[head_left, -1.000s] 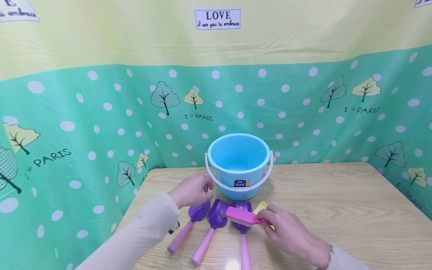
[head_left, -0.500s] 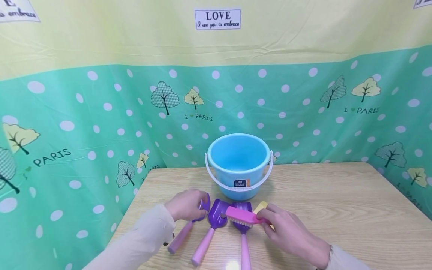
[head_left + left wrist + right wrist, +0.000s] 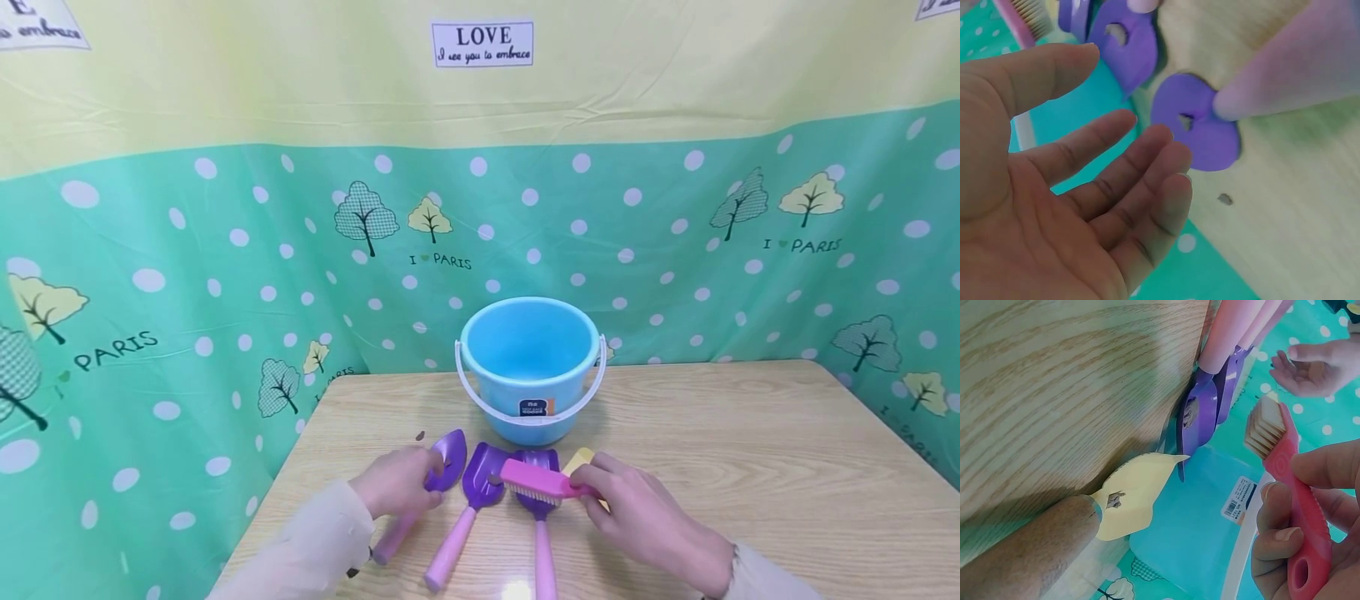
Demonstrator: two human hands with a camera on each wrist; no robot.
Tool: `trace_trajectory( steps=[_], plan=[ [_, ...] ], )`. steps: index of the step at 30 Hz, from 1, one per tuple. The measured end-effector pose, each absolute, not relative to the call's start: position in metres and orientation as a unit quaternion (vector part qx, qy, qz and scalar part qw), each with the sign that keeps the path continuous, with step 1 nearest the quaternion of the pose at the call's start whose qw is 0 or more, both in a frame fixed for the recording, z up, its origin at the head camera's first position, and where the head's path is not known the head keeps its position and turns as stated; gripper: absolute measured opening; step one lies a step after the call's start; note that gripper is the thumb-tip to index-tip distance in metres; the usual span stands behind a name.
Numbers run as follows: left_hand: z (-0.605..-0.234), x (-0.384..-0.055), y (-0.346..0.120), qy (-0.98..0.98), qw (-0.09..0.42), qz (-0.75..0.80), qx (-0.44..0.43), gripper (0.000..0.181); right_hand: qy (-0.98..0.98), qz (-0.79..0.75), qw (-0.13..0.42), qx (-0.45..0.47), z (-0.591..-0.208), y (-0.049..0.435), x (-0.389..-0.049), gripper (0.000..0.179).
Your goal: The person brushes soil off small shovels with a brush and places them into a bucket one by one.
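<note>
My right hand (image 3: 637, 508) grips a pink brush (image 3: 536, 478) by its handle, pale bristles facing down over the rightmost purple shovel (image 3: 534, 459). My left hand (image 3: 401, 482) hangs over the leftmost purple trowel (image 3: 452, 460), partly covering it. In the left wrist view its palm and loosely spread fingers hold nothing. Between them lies another purple shovel (image 3: 484, 479). A yellow shovel (image 3: 1135, 494) with a brown handle shows in the right wrist view, mostly hidden behind the right hand in the head view. Small greyish pieces lie on the blades.
A light blue bucket (image 3: 531, 392) with a white handle stands behind the shovels. One small dark piece (image 3: 420, 436) lies on the wooden table (image 3: 750, 450), left of the trowel. A patterned green and yellow cloth (image 3: 637, 225) hangs around the table.
My left hand has moved down and left from beside the bucket, uncovering the trowel blade and the dark piece on the table. The right hand and brush have stayed in place.
</note>
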State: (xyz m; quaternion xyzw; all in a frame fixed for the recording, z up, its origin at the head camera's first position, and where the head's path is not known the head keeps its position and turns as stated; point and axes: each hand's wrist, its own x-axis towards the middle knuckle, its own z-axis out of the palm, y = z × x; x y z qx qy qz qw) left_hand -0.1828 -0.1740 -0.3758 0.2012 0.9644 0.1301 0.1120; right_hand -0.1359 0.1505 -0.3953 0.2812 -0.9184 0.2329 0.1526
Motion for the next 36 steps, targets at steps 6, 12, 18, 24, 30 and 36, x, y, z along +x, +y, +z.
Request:
trace_trajectory(
  steps=[6,12,18,24,30,36],
  plan=[
    [-0.388,-0.180,-0.179,0.974,0.099,0.124,0.164,0.028,-0.917,0.228,0.160,0.286,-0.397,0.149,-0.136,0.022],
    [-0.397,-0.176,-0.182,0.974,0.105,0.157,0.128,0.029,-0.918,0.227,0.154,0.285,-0.397,0.149,-0.136,0.022],
    [-0.407,-0.169,-0.184,0.972,0.089,0.189,0.104,0.036,-0.915,0.229,0.161,0.291,-0.397,0.149,-0.136,0.022],
    [-0.420,-0.163,-0.186,0.973,0.071,0.196,0.097,0.017,-0.915,0.226,0.166,0.291,-0.398,0.148,-0.137,0.022],
    [-0.428,-0.161,-0.186,0.971,0.062,0.211,0.093,0.014,-0.918,0.228,0.149,0.288,-0.398,0.148,-0.137,0.022],
    [-0.430,-0.161,-0.187,0.970,0.051,0.216,0.096,0.007,-0.917,0.232,0.150,0.289,-0.398,0.147,-0.137,0.023]
  ],
)
